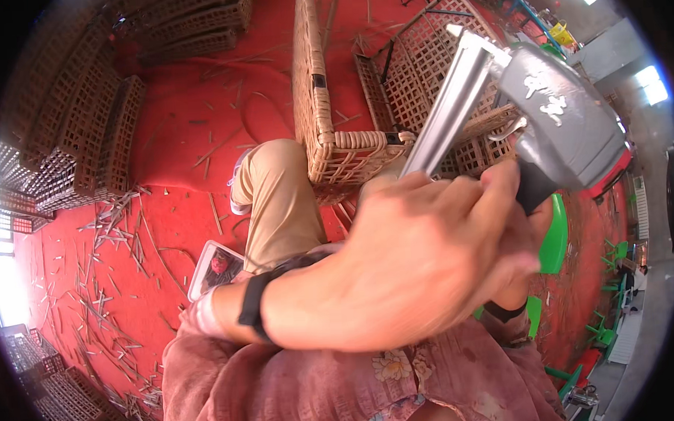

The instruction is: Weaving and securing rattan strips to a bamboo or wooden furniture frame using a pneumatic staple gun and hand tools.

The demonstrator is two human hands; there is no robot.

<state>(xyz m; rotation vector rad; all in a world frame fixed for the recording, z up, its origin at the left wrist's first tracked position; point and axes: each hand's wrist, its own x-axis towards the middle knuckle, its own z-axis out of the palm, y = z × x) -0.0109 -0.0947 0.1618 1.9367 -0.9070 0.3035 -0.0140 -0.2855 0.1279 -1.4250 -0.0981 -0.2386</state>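
Head view, left hand [422,259] over grey staple gun [551,126], wicker frame [333,128] beyond

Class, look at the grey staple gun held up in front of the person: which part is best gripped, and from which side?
Grip the staple gun by its dark handle below the grey body, coming from beneath. The long metal magazine slants away on the left, so the handle is the only hand-shaped part. The left hand covers that area; the exact hold is hidden.

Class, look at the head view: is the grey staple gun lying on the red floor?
No. The grey staple gun is raised off the red floor, with both hands, left hand in front, around its handle.
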